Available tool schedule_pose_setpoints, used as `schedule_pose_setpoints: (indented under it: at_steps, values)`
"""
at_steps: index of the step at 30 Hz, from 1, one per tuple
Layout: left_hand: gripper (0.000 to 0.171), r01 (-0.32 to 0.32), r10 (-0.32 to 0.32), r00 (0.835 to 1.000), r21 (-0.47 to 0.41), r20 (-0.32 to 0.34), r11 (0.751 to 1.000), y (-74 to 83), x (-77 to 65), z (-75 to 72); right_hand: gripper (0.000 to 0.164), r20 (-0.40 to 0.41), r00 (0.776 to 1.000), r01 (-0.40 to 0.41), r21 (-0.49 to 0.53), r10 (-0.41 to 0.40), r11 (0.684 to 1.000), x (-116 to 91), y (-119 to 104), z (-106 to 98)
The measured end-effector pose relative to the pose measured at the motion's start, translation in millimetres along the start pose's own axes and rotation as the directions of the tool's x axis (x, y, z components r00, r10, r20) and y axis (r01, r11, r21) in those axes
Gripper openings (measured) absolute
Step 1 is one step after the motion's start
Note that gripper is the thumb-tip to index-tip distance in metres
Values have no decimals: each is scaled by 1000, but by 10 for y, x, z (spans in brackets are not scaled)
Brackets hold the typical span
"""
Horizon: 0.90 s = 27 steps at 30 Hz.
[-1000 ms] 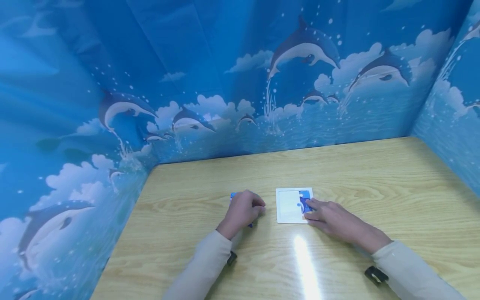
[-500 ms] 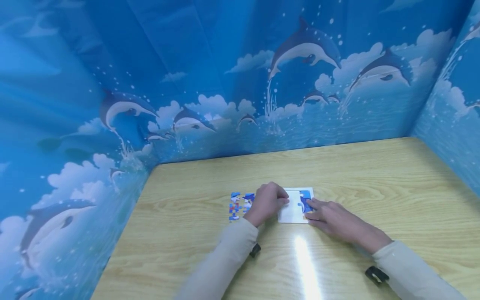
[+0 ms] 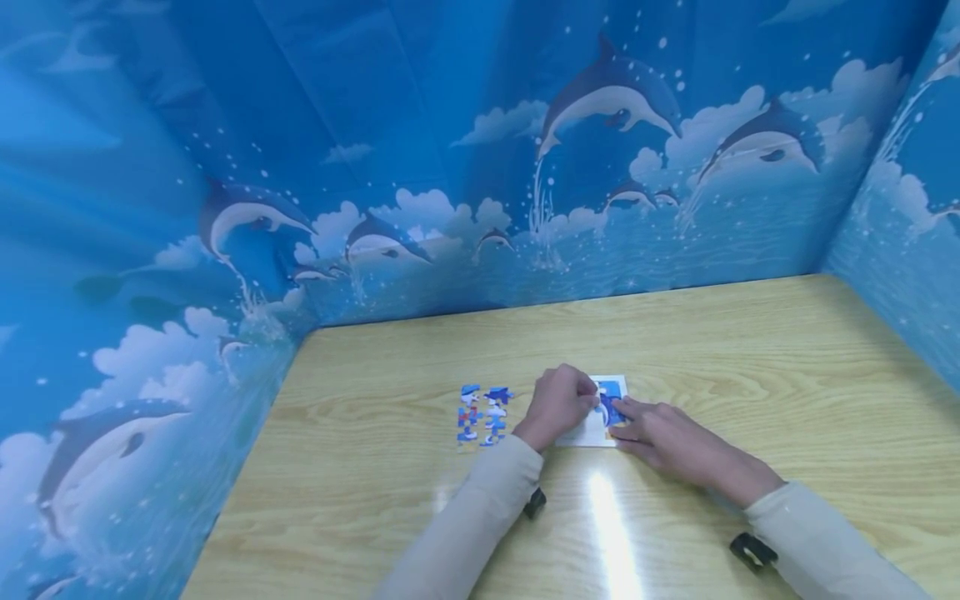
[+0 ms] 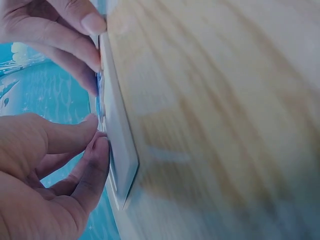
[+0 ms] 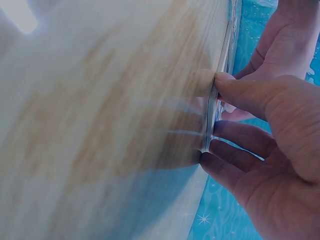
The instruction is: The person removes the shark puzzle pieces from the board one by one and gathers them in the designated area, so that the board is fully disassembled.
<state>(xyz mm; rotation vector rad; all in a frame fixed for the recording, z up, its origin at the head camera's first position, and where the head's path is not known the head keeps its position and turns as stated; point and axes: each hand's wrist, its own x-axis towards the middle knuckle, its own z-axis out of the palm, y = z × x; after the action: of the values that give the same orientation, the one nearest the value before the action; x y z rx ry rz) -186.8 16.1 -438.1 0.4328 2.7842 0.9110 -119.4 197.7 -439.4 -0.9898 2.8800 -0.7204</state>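
Note:
My left hand is over the white puzzle frame, thumb and forefinger pinched together at the pieces. In the left wrist view the fingertips meet right at the frame's face; the small puzzle piece between them is mostly hidden. From the right side my right hand holds the frame, thumb and fingers on its edge and on the blue dolphin pieces along the right side. In the right wrist view its thumb lies on the frame's edge with the fingers below.
Two columns of loose puzzle pieces, blue, white and red, lie left of the frame on the wood-grain table. A blue dolphin-print curtain stands behind the table and along both sides.
My left hand has moved right from the loose pieces onto the puzzle frame, uncovering the two columns. The right hand has stayed at the frame's right edge.

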Motion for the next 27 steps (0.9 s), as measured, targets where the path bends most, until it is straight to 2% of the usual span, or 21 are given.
schedule_pose_setpoints:
  at_steps: [9, 15, 22, 27]
  values:
    - [15, -38, 38, 999, 31, -5, 999, 28, 13, 63, 23, -5, 1000, 9, 4, -9, 1000, -1, 4, 8]
    - [11, -21, 22, 1000, 42, -8, 999, 56, 24, 93, 23, 1, 1000, 4, 3, -4, 1000, -1, 13, 12]
    - [11, -28, 31, 999, 66, -31, 997, 67, 25, 94, 23, 4, 1000, 3, 6, -3, 1000, 1, 10, 9]
    - [10, -34, 35, 998, 34, -51, 999, 55, 30, 78, 23, 6, 1000, 3, 4, -3, 1000, 0, 4, 1]
